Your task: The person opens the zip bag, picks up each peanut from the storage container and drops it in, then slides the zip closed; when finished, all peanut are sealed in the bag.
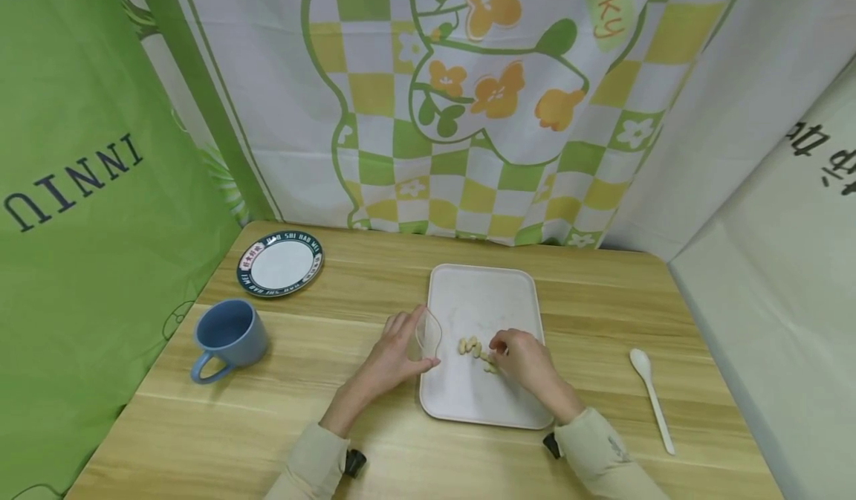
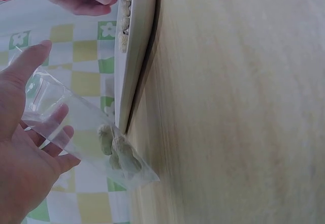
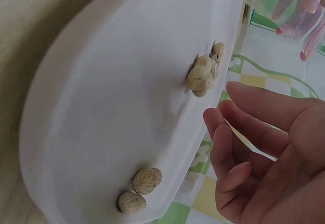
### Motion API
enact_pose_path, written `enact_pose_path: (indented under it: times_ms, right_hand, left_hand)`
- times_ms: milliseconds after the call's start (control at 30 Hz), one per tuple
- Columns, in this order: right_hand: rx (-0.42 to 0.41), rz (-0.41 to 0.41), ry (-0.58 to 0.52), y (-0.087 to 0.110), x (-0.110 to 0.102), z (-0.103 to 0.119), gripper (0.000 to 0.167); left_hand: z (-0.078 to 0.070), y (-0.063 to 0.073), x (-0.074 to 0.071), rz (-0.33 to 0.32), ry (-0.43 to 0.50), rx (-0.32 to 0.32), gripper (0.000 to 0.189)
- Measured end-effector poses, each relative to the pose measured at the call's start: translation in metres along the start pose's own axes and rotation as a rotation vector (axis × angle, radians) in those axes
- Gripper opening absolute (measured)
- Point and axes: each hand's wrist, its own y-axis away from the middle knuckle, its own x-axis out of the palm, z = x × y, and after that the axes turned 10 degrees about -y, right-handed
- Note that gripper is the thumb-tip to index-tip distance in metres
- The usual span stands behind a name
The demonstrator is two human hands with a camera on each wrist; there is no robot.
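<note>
A clear plastic bag hangs from my left hand, its mouth spread between thumb and fingers at the tray's left edge. Several peanuts lie in the bag's lower corner. My right hand hovers over the white tray, close to a loose row of unshelled peanuts. In the right wrist view its fingers are bent loosely, with the thumb apart and nothing between them. Two peanuts lie separate from the cluster in that view.
A blue mug stands on the wooden table at the left, with a dark-rimmed plate behind it. To the right of the tray lies a white spoon. Patterned curtains border the back of the table.
</note>
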Motion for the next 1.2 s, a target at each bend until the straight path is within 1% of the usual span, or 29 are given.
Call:
enact_pose_path:
  times_ms: [400,667,867,1200]
  right_hand:
    - [0.033,0.022,0.038,0.000,0.009,-0.002,0.009]
    - [0.076,0.050,0.070,-0.003,0.013,-0.004,0.010]
    - [0.088,0.044,0.077,-0.004,0.014,-0.004,0.010]
    - [0.077,0.019,0.072,-0.003,0.015,-0.006,0.015]
  left_hand:
    - [0.001,-0.001,0.000,0.000,-0.006,0.004,0.094]
    - [0.001,-0.001,0.001,0.011,0.022,0.004,0.094]
    - [0.002,-0.001,0.001,0.018,0.022,0.004,0.095]
    - [0.002,0.000,0.001,0.023,0.022,-0.003,0.093]
